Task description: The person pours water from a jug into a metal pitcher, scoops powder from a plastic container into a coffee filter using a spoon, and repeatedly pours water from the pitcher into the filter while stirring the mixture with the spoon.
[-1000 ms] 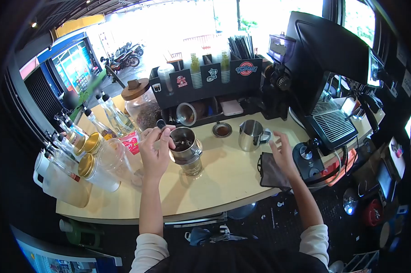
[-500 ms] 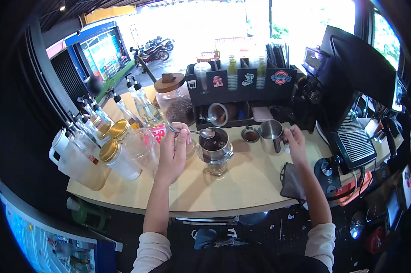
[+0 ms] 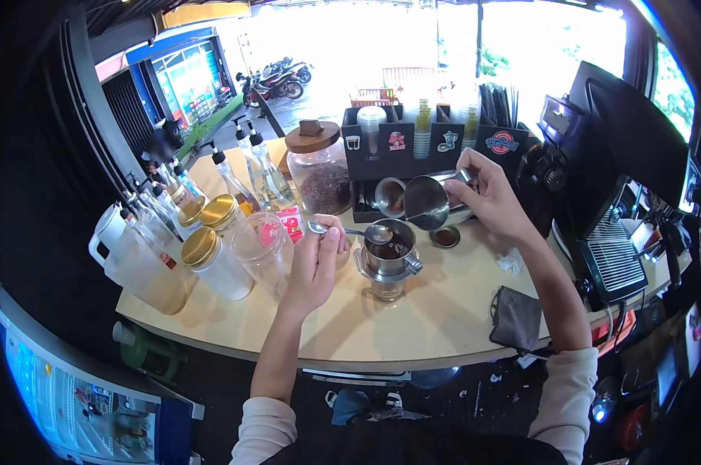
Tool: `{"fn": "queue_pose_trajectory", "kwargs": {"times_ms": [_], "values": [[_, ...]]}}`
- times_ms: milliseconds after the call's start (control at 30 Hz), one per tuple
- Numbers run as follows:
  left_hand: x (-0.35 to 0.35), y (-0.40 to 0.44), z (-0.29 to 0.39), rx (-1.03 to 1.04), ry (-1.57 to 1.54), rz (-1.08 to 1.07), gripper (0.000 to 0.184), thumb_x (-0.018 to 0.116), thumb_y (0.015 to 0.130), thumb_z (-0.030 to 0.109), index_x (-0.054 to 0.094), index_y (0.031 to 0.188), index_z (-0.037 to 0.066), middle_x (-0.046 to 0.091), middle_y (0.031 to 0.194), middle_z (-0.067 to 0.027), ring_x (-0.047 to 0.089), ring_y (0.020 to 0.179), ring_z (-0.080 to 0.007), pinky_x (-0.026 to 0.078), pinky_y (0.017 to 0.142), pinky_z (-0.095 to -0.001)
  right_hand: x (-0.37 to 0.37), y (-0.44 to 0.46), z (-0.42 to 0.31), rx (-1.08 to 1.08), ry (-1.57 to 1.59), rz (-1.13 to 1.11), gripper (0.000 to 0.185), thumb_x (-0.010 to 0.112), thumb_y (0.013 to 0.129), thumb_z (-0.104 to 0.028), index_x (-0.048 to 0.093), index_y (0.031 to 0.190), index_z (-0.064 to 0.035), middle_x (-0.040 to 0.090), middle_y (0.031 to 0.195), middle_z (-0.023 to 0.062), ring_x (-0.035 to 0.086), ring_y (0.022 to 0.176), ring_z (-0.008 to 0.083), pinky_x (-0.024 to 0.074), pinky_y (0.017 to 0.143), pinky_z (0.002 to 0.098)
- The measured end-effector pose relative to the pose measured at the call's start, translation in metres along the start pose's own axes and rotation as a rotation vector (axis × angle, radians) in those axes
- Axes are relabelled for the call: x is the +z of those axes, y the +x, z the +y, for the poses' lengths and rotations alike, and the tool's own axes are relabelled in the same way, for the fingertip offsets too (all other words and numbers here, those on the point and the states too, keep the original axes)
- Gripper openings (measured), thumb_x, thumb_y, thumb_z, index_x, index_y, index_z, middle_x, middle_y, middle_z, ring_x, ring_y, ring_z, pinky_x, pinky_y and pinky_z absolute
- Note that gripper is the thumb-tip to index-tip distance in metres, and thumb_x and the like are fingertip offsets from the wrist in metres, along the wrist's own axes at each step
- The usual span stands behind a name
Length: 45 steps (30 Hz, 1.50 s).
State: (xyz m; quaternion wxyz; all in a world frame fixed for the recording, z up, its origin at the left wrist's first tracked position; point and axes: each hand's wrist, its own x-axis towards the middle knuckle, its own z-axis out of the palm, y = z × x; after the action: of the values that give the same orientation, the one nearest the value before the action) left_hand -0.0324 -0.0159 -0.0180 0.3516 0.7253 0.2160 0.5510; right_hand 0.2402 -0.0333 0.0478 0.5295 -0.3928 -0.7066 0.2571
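My left hand (image 3: 318, 267) is closed on a metal spoon (image 3: 378, 234), whose bowl is over the open top of a metal drip filter (image 3: 388, 260). Dark grounds show inside the filter, which sits on a clear glass (image 3: 388, 291). My right hand (image 3: 490, 194) grips a steel pitcher (image 3: 429, 204) by its handle side. The pitcher is raised and tilted left, its mouth toward the filter just above the rim. Whether liquid is flowing out is too small to tell. Behind the filter, a small round dish (image 3: 444, 237) holds something brown.
Gold-lidded jars (image 3: 211, 260), a plastic jug (image 3: 137, 260) and pump bottles (image 3: 265, 174) stand at the left. A wooden-lidded jar (image 3: 323, 178) and a black cup organizer (image 3: 436, 147) line the back. A dark cloth (image 3: 515, 318) lies front right, with an espresso machine (image 3: 610, 240) beyond.
My right hand has taken hold of the pitcher, lifted it and tipped it beside the filter. The spoon in my left hand has come lower over the grounds. The camera view has shifted.
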Motion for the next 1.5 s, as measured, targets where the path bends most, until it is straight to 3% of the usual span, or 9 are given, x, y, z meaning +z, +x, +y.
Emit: {"fn": "queue_pose_trajectory", "kwargs": {"times_ms": [200, 267, 333, 500, 933, 1133, 1233, 1300, 1500], "values": [[0.000, -0.002, -0.001, -0.009, -0.029, -0.017, 0.020, 0.036, 0.101, 0.018, 0.045, 0.092, 0.003, 0.043, 0.075, -0.0016, 0.042, 0.070, -0.0092, 0.042, 0.069, -0.0266, 0.008, 0.017, -0.008, -0.117, -0.305, -0.109, 0.023, 0.060, 0.086, -0.008, 0.038, 0.081, -0.0028, 0.048, 0.067, 0.0012, 0.050, 0.064, 0.0046, 0.0409, 0.057, 0.0228], [0.000, -0.003, -0.002, -0.046, -0.034, -0.042, 0.020, 0.034, 0.101, 0.018, 0.044, 0.092, 0.003, 0.041, 0.077, -0.0016, 0.040, 0.073, -0.0103, 0.043, 0.073, -0.0291, 0.013, 0.018, -0.017, -0.071, -0.268, -0.127, 0.024, 0.063, 0.085, -0.011, 0.040, 0.079, -0.0034, 0.046, 0.068, 0.0005, 0.046, 0.065, 0.0055, 0.0385, 0.058, 0.0239], [-0.001, -0.003, -0.006, 0.006, -0.027, -0.017, 0.020, 0.036, 0.101, 0.018, 0.046, 0.093, 0.002, 0.044, 0.072, -0.0018, 0.041, 0.065, -0.0079, 0.037, 0.059, -0.0228, 0.018, 0.020, -0.022, -0.025, -0.231, -0.142, 0.025, 0.065, 0.084, -0.013, 0.042, 0.078, -0.0041, 0.044, 0.068, -0.0001, 0.043, 0.066, 0.0063, 0.0360, 0.059, 0.0251], [0.000, -0.002, -0.007, 0.023, -0.019, -0.015, 0.020, 0.036, 0.100, 0.018, 0.046, 0.093, 0.002, 0.044, 0.072, -0.0023, 0.041, 0.065, -0.0077, 0.036, 0.058, -0.0225, 0.020, 0.026, -0.024, -0.113, -0.386, -0.201, 0.023, 0.060, 0.083, -0.003, 0.037, 0.080, -0.0005, 0.043, 0.064, 0.0045, 0.059, 0.063, 0.0086, 0.0427, 0.052, 0.0262], [0.002, -0.001, -0.007, 0.029, -0.001, -0.018, 0.021, 0.035, 0.101, 0.018, 0.045, 0.092, 0.002, 0.043, 0.071, -0.0024, 0.042, 0.065, -0.0090, 0.038, 0.060, -0.0237, 0.026, 0.026, -0.037, -0.121, -0.397, -0.217, 0.022, 0.060, 0.082, 0.000, 0.039, 0.081, 0.0019, 0.049, 0.070, 0.0092, 0.066, 0.065, 0.0161, 0.0431, 0.051, 0.0285], [0.001, 0.000, -0.008, 0.074, 0.048, -0.031, 0.022, 0.035, 0.101, 0.019, 0.045, 0.090, 0.002, 0.043, 0.071, -0.0027, 0.041, 0.065, -0.0090, 0.038, 0.059, -0.0242, 0.026, 0.025, -0.038, -0.127, -0.427, -0.238, 0.022, 0.060, 0.082, -0.001, 0.039, 0.080, 0.0018, 0.049, 0.070, 0.0096, 0.065, 0.062, 0.0153, 0.0430, 0.051, 0.0286], [0.001, -0.001, -0.001, 0.052, 0.069, -0.025, 0.023, 0.035, 0.101, 0.019, 0.045, 0.089, 0.002, 0.044, 0.070, -0.0026, 0.040, 0.064, -0.0089, 0.037, 0.058, -0.0242, 0.026, 0.024, -0.037, -0.123, -0.403, -0.211, 0.025, 0.065, 0.082, -0.011, 0.042, 0.079, -0.0024, 0.039, 0.064, 0.0051, 0.040, 0.060, 0.0138, 0.0364, 0.056, 0.0296], [0.001, 0.000, -0.004, 0.057, 0.061, -0.027, 0.023, 0.036, 0.101, 0.020, 0.045, 0.089, 0.002, 0.043, 0.070, -0.0023, 0.040, 0.063, -0.0089, 0.037, 0.057, -0.0240, 0.025, 0.024, -0.041, -0.165, -0.437, -0.231, 0.022, 0.061, 0.082, -0.001, 0.040, 0.079, 0.0017, 0.050, 0.069, 0.0096, 0.063, 0.061, 0.0141, 0.0427, 0.050, 0.0283], [-0.003, 0.002, 0.002, 0.075, 0.122, -0.023, 0.025, 0.037, 0.101, 0.022, 0.046, 0.089, 0.001, 0.045, 0.067, -0.0029, 0.041, 0.060, -0.0096, 0.036, 0.056, -0.0249, 0.026, 0.024, -0.041, -0.168, -0.443, -0.237, 0.022, 0.061, 0.082, -0.002, 0.040, 0.079, 0.0016, 0.051, 0.069, 0.0098, 0.063, 0.060, 0.0143, 0.0434, 0.051, 0.0281]]}}
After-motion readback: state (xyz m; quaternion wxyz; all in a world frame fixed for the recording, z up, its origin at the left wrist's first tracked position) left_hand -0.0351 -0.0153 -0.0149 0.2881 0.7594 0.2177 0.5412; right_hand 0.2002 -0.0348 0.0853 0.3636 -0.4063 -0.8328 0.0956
